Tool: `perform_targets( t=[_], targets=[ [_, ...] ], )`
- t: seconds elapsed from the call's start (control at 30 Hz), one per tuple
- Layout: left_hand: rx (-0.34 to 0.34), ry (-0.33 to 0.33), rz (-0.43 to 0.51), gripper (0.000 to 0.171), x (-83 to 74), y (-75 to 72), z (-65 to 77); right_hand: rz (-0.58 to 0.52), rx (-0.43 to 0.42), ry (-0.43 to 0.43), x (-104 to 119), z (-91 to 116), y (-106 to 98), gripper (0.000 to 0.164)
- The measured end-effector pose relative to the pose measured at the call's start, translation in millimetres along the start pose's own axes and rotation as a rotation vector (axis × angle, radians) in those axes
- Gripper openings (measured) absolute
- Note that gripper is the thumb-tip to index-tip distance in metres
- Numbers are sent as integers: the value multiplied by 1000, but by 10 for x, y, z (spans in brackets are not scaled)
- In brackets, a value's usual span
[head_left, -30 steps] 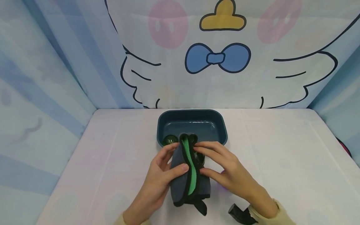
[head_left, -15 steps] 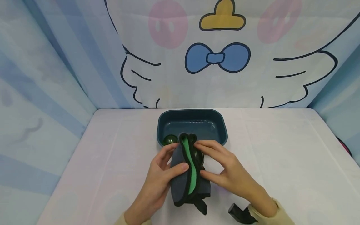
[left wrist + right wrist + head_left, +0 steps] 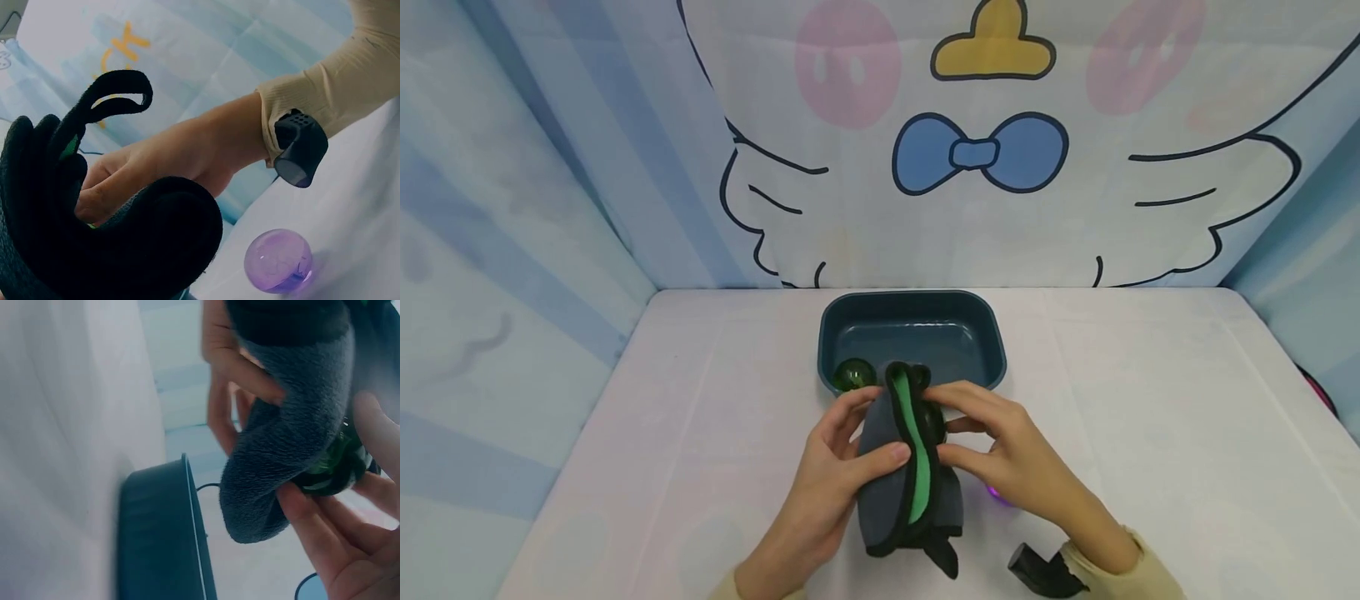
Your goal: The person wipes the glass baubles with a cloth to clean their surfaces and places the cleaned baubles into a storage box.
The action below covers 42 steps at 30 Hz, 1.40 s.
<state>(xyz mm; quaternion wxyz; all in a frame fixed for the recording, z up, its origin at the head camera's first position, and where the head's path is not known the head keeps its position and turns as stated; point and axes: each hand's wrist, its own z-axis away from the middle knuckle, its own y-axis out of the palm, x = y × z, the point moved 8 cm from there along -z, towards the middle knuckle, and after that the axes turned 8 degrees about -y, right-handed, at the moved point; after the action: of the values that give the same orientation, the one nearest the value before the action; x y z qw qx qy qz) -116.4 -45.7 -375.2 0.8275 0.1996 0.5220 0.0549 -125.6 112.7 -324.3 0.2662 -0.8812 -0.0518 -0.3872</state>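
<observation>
Both hands hold a folded dark grey cleaning cloth point(image 3: 880, 492) with black edging and a green strip showing in its fold. On its left side, my left hand point(image 3: 827, 475) grips it with the thumb across the front. At the other side, my right hand point(image 3: 1007, 450) pinches the cloth with its fingers around a clear green ball point(image 3: 331, 472), which is partly wrapped. A black hanging loop point(image 3: 119, 94) sticks out from the cloth in the left wrist view. Another green ball point(image 3: 853, 374) lies in the dark teal tub point(image 3: 910, 310) behind.
A clear purple ball point(image 3: 278, 259) rests on the white tabletop point(image 3: 1165, 433), mostly hidden behind the right hand in the head view. A black device point(image 3: 1048, 573) sits at the right wrist. Printed curtains point(image 3: 977, 242) enclose the table at the back and sides.
The cloth and both hands have shifted slightly right and nearer the body. The right fingers have shifted along the wrapped ball, and the purple ball shows a little more below them.
</observation>
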Motion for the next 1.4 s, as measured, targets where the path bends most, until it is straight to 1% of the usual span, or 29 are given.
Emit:
perform_targets(
  t=[0.03, 0.13, 0.23, 0.33, 0.43, 0.5, 0.63, 0.7, 0.77, 0.87, 0.93, 1.0, 1.07, 1.17, 1.23, 1.37, 1.4],
  targets=[
    [-2, -6, 0, 65, 7, -2, 0, -9, 3, 25, -18, -2, 1, 52],
    [-2, -20, 9, 64, 20, -6, -1, -12, 10, 47, -25, -10, -2, 52],
    [-5, -27, 21, 64, 17, -14, -4, -8, 19, 23, 14, -24, -11, 57],
    [-6, -29, 27, 64, 7, -18, -6, -12, 50, -27, 65, -32, -13, 66],
    [-1, -28, 30, 64, -2, -13, -2, -13, 71, -65, 97, -31, -26, 71],
    [2, -28, 31, 63, -8, -5, 4, 14, 66, -84, 109, -29, -44, 70],
    [12, -27, 33, 62, -18, 7, 13, 80, 28, -118, 128, -28, -76, 64],
    [15, -23, 35, 62, -22, 6, 16, 89, 13, -131, 133, -29, -76, 61],
    [19, -16, 35, 63, -22, 8, 18, 44, 6, -120, 119, -29, -64, 59],
    [24, -5, 20, 64, -14, 14, 20, -44, 2, -48, 63, -24, -48, 55],
    [27, 6, 5, 63, -13, 19, 22, -92, -3, 22, 13, -15, -43, 52],
    [30, 17, -4, 63, -17, 22, 27, -107, -11, 81, -25, -6, -45, 49],
    [33, 26, -7, 61, -27, 23, 31, -102, -18, 98, -36, -6, -52, 48],
    [40, 42, -2, 60, -54, 26, 37, -96, -26, 79, -18, -18, -55, 51],
    [44, 46, 1, 60, -67, 27, 42, -87, -20, 55, 2, -20, -52, 56],
    [61, 45, 18, 60, -73, 31, 50, -34, 10, 17, 31, -8, -47, 67],
    [62, 43, 21, 60, -71, 30, 50, -15, 16, -6, 48, -7, -49, 69]
  ],
)
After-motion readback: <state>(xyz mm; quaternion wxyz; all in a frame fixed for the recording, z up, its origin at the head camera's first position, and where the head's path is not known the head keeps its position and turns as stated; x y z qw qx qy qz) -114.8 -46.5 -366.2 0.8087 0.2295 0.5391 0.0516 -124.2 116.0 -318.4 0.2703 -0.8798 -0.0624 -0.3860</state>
